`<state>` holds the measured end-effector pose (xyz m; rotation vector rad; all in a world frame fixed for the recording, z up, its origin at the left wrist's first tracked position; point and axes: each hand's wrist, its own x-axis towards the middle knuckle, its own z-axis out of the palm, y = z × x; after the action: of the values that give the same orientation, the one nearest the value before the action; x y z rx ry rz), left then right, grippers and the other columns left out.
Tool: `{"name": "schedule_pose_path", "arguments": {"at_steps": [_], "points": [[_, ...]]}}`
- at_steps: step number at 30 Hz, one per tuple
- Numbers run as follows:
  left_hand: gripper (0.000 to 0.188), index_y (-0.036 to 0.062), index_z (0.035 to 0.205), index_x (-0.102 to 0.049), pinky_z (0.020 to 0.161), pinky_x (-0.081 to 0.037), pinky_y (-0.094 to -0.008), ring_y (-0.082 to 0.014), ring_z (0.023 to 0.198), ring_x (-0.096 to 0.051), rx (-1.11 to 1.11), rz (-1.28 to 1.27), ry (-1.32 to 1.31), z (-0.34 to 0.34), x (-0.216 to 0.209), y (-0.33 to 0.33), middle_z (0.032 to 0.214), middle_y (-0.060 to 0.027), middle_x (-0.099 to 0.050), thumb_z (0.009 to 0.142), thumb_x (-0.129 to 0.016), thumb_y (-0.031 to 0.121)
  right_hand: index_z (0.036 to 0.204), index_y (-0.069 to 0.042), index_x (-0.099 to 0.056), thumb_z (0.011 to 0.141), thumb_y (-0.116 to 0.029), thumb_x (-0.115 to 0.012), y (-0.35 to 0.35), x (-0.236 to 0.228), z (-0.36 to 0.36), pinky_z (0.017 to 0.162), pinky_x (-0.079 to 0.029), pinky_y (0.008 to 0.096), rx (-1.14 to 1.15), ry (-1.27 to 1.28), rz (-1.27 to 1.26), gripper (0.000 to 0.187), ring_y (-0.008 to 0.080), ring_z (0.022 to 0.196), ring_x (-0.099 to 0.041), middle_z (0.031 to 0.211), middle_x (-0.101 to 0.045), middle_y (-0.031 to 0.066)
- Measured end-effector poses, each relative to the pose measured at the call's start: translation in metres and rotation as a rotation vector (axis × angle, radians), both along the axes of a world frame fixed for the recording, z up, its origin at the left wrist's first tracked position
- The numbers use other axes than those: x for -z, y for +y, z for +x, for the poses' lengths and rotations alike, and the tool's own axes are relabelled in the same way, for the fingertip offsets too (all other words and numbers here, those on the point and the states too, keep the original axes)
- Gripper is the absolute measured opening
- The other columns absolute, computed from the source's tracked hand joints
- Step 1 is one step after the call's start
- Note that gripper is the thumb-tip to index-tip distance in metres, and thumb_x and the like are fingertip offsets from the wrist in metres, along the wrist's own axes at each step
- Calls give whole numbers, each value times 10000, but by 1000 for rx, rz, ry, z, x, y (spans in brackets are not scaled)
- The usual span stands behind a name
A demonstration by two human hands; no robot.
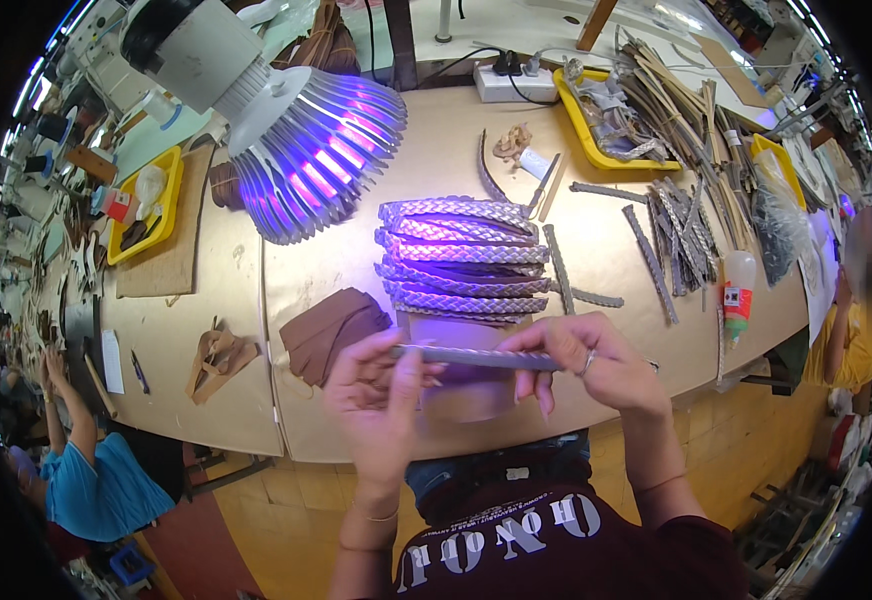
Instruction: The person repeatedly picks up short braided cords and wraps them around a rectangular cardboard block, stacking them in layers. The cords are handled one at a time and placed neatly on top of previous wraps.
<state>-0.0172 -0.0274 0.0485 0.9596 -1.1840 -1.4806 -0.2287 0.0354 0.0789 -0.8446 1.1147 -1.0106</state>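
A narrow grey strap [486, 358] is stretched level between my two hands, just above the table's near edge. My left hand [378, 392] pinches its left end between thumb and fingers. At the other end, my right hand [601, 365] grips the strap, with a ring on one finger. Beyond it lies a neat pile of silvery braided straps [464, 255], side by side and lit purple. A folded bundle of brown strips [334, 335] rests close to my left hand. Whether the held strap is braided all along is hard to make out.
A finned lamp [316, 150] hangs over the upper left of the table [346, 265]. Loose braided pieces [684, 230] and a glue bottle [738, 290] lie to the right. Yellow trays [596, 155] hold scraps. A person in blue [106, 475] sits at left.
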Motion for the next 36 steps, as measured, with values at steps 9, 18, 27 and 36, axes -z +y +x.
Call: {"name": "schedule_pose_path", "arguments": {"at_steps": [9,18,27,36], "points": [[225,-36,1158,-551,627,-533,-254,-134,734,-668,-96,-22,29,13,14,-18,913,-138,-691,947,-580,37,1147,110,-615,1030,-389,-418,-2,9,-8,658,-551,311,89,-63,0,549,242,651,-672,899,-691,230],[239,-48,1178,-541,806,-553,-268,-163,937,-667,111,62,205,16,16,-11,1086,-181,-677,943,-557,-5,1116,-32,-701,822,-37,-734,3,-7,-3,688,-537,297,108,708,-483,295,177,777,-666,915,-688,101],[347,-35,1339,-420,971,-504,-336,-235,1118,-620,300,131,242,11,9,-4,1213,-221,-624,1001,-456,31,1076,-100,-688,760,-271,-790,0,-44,20,847,-431,360,70,1468,-553,373,261,911,-611,969,-671,71],[446,-14,1435,-297,1016,-468,-340,-231,1164,-586,287,199,382,19,19,-3,1306,-229,-558,1017,-428,69,1054,7,-671,875,-35,-662,-24,-25,59,628,-501,294,-75,983,-325,184,210,636,-622,837,-667,129]]}}
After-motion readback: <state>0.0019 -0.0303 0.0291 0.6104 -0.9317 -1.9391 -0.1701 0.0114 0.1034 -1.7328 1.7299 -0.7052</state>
